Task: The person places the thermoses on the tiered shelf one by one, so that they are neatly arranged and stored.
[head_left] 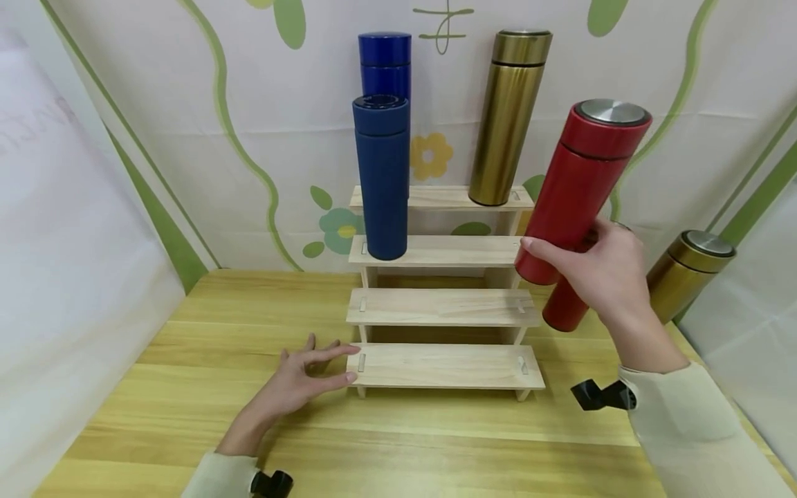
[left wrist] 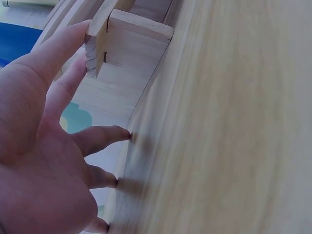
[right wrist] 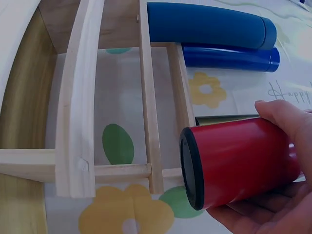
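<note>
Touching the left end of the rack's bottom tier with thumb and index: left hand (head_left: pixel 294 382), lower left of frame, fingers extended, gripping nothing. Left wrist view puts its other fingertips on the table (head_left: pixel 436 443).

Rack (head_left: pixel 442 306): four pale wood tiers, center frame. Matte blue bottle (head_left: pixel 387 187) stands at the left end, second tier from top. Shiny blue bottle (head_left: pixel 385 50) just behind it, upper center, mostly hidden. Gold bottle (head_left: pixel 512 128) upright on top tier, right end.

Red bottle (head_left: pixel 588 176), right of center: right hand (head_left: pixel 613 273) wrapped low around it, thumb on the near side, steel lid up. Base overlaps the second tier's right end in head view; can't tell if they touch. Base face shows in right wrist view.

Second red bottle (head_left: pixel 562 310) below that, partly hidden by the hand. Second gold bottle (head_left: pixel 688 273) farther right, lower part blocked by the forearm.
</note>
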`<state>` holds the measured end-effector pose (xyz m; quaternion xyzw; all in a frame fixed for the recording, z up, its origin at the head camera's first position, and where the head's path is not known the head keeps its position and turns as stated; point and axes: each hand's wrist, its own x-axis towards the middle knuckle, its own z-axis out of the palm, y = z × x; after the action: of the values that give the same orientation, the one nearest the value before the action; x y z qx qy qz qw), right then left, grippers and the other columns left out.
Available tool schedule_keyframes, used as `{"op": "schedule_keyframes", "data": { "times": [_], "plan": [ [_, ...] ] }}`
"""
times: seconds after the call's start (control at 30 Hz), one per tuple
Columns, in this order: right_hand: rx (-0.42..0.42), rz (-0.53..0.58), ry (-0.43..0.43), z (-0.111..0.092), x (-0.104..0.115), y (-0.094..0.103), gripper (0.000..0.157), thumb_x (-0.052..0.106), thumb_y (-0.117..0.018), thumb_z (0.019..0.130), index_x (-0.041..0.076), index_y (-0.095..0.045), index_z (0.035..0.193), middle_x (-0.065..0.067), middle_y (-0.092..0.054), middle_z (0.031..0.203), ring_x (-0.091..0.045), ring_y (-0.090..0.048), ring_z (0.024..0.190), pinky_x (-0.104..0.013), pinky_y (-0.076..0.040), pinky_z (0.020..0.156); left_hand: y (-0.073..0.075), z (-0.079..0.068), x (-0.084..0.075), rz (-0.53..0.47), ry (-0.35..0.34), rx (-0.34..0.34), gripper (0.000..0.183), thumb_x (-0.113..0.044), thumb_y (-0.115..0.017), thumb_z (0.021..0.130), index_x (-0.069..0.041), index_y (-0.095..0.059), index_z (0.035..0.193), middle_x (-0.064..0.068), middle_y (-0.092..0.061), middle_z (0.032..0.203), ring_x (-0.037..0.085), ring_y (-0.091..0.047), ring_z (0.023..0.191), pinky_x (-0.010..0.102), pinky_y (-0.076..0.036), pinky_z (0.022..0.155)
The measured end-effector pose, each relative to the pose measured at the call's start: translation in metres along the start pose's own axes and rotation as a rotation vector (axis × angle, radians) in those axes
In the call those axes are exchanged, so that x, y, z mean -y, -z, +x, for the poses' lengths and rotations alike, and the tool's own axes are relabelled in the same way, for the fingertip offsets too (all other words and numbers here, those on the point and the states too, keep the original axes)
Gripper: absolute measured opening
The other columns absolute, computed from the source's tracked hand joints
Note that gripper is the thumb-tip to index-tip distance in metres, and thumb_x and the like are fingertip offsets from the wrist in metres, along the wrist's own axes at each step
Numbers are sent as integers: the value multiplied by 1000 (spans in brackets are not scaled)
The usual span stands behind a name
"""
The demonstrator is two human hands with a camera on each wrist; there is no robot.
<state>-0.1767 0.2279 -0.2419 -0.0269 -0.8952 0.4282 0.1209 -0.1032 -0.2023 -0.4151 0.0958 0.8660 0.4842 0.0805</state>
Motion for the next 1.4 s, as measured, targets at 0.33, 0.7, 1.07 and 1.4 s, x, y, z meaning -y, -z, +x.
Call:
{"op": "schedule_keyframes", "data": {
  "times": [0.33,0.7,1.07,1.4],
  "plan": [
    [27,39,15,16,12,-19,83,71,-78,80,19,-59,142,-8,-69,131,-26,-63,114,-43,-52,87,-1,-2,0,-9,31,7,43,-40,-81,92,-41,-70,134,12,-52,157,53,9,159,81,28,109],
    [-27,46,45,32,17,-38,79,71,-81,77,16,-66,131,-7,-72,122,-19,-64,104,-34,-53,80,-1,-1,-1,-12,35,5,43,-40,-81,92,-42,-70,134,13,-52,158,52,8,159,80,28,109],
    [-44,82,39,41,15,-46,79,66,-81,80,16,-63,139,-8,-70,130,-22,-63,112,-37,-53,88,0,0,-2,-11,48,4,44,-41,-81,92,-41,-70,134,13,-51,159,51,10,159,80,27,110],
    [-48,61,36,41,18,-50,86,69,-80,79,12,-60,141,-11,-70,134,-28,-65,115,-43,-53,93,-1,1,-1,-16,36,4,44,-40,-81,92,-41,-70,135,15,-49,159,52,9,159,81,28,109]
  ]
}}
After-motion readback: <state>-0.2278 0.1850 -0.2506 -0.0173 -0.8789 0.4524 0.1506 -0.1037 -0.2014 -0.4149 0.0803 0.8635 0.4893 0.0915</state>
